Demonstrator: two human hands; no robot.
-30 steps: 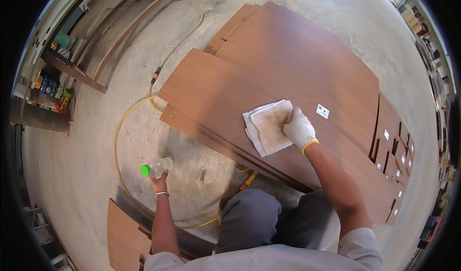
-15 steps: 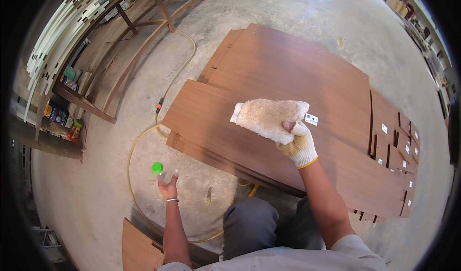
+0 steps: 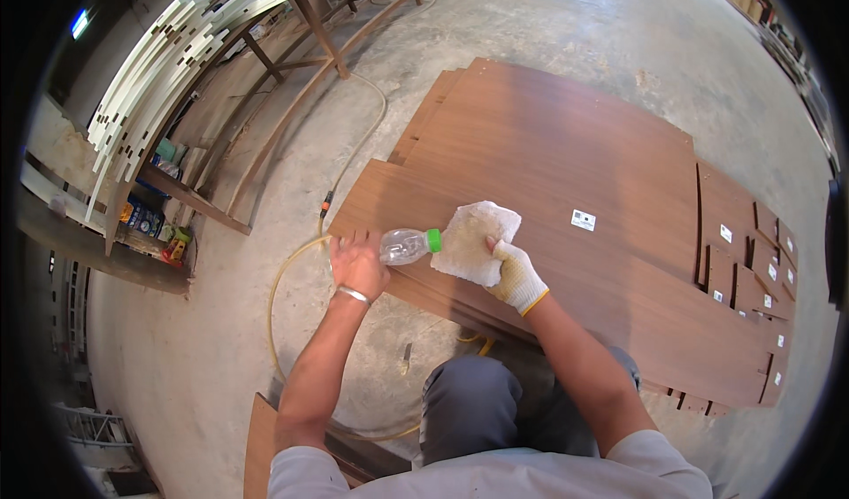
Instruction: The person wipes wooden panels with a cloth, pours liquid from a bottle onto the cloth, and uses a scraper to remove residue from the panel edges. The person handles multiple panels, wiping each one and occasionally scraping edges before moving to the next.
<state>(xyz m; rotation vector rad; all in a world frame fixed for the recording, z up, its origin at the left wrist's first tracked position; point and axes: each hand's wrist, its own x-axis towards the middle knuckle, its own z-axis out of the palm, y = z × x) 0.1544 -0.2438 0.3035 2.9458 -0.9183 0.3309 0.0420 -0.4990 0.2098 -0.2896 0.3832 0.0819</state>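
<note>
My bare left hand (image 3: 358, 264) is closed around the base end of a small clear plastic bottle (image 3: 404, 248) with a green cap. The bottle lies tilted on its side, its cap pointing right against or just beside a fuzzy cream-coloured cloth pad (image 3: 473, 242). I grip that pad by its right edge with my right hand (image 3: 516, 278), which wears a white and yellow knit glove with the thumb tip bare. Both hands are above the near left part of a brown wood-grain panel (image 3: 557, 251) that bears a white label (image 3: 583, 220).
Smaller labelled brown boards (image 3: 743, 273) lie at the right of the stack. A yellowish hose (image 3: 276, 313) with an orange-black coupling (image 3: 326, 203) curves over the concrete floor. At upper left, white strips (image 3: 168, 83) rest on a brown frame (image 3: 318, 34). Another brown board (image 3: 259, 441) is at lower left.
My left hand has brought the bottle up and right from over the floor to the pad. The pad has moved left and down, turning in my right hand. The view has shifted slightly.
</note>
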